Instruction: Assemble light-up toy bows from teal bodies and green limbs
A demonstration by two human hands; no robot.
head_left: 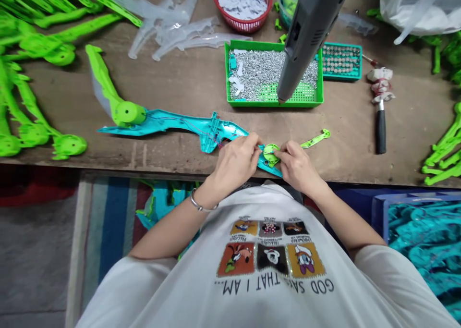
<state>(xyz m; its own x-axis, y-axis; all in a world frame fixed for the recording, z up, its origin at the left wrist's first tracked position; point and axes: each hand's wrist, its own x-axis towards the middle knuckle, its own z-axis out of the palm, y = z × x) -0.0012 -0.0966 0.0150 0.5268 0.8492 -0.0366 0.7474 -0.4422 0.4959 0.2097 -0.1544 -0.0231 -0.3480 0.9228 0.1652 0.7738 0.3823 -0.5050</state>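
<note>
A long turquoise plastic toy shell (173,120), shaped like a bow or gun half, lies along the table's front edge with thin wires inside. My left hand (239,155) is closed, its fingertips pinching the shell beside a lime-green round plastic piece (271,151). My right hand (298,167) is closed too, thumb and fingers pressed together at the right rim of that round piece. Beyond my right fingers sticks out a narrow green arm (317,138). At the shell's left end sits a green limb with a round drum (130,113).
A green basket of screws (275,101) stands ahead, beneath a hanging grey electric screwdriver (306,35). Around it are a red basket (240,24), a teal tray (342,61) and a black-handled tool (381,131). Green parts (34,131) pile up left; a blue crate (385,212) stands right.
</note>
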